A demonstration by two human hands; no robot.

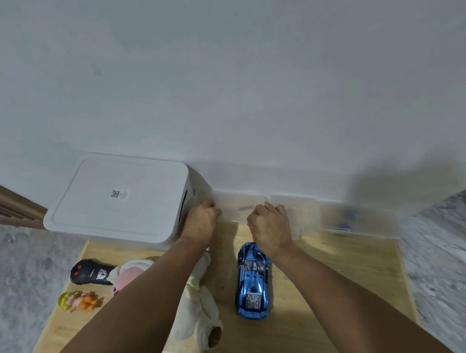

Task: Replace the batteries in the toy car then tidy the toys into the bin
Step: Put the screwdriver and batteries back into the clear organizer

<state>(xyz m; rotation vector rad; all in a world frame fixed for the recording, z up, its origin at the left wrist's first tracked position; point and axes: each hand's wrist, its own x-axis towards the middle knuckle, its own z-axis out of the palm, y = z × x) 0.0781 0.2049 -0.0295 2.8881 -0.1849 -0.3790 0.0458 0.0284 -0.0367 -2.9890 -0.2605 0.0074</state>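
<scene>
Both hands, left (200,225) and right (271,228), grip a clear box (239,207) (contents blurred) beyond the blue car (251,281).

This looks like a room in a home, seen at floor level where someone has toys laid out. A low light-wood board (331,293) lies against a plain white painted wall (218,67), with grey marbled floor tile (448,271) on either side and a strip of brown wooden trim (5,206) at the far left. On the board sit household playthings: a shiny blue toy car (252,282), a black remote control (91,271), a cream plush animal (196,297) and a small yellow-and-orange figurine (78,300). A lidded white plastic storage bin (117,201) and small clear plastic boxes (306,212) stand along the wall.
</scene>
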